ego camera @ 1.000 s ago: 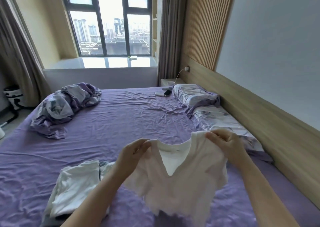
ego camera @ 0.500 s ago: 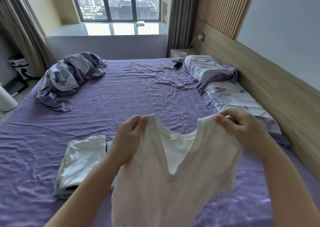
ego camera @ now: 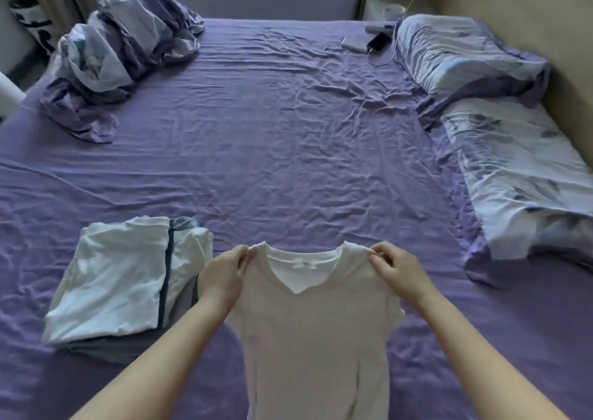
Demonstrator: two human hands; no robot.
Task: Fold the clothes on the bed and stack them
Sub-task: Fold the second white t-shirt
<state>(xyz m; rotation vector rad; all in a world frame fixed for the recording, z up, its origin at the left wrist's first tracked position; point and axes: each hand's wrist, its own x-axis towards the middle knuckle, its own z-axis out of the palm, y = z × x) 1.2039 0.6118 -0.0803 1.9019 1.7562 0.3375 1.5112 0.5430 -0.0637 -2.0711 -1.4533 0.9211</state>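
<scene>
A: Item one, white T-shirt point(ego camera: 316, 329). Location?

B: Over the near edge of the purple bed point(ego camera: 288, 137), front facing up, just right of the folded stack point(ego camera: 122, 278). Held at both shoulders. Left hand point(ego camera: 224, 275) pinches the left shoulder seam, fingers curled on cloth; right hand point(ego camera: 398, 272) pinches the right shoulder likewise. Neither palm open.

A: Change since a second ago?

B: Shirt was bunched and lifted, hem hanging crumpled. Now it is drawn out long and smooth, collar spread between the hands. The view has tipped down toward the mattress.

A: Meaning for the task?

B: Judged: garment is being laid flat for folding; sleeves and body are not yet folded, and it is not yet stacked.

A: Other entries?

B: Crumpled duvet point(ego camera: 118, 56) far left, two pillows point(ego camera: 500, 124) along the right, phone point(ego camera: 378, 41) near the far pillow
</scene>
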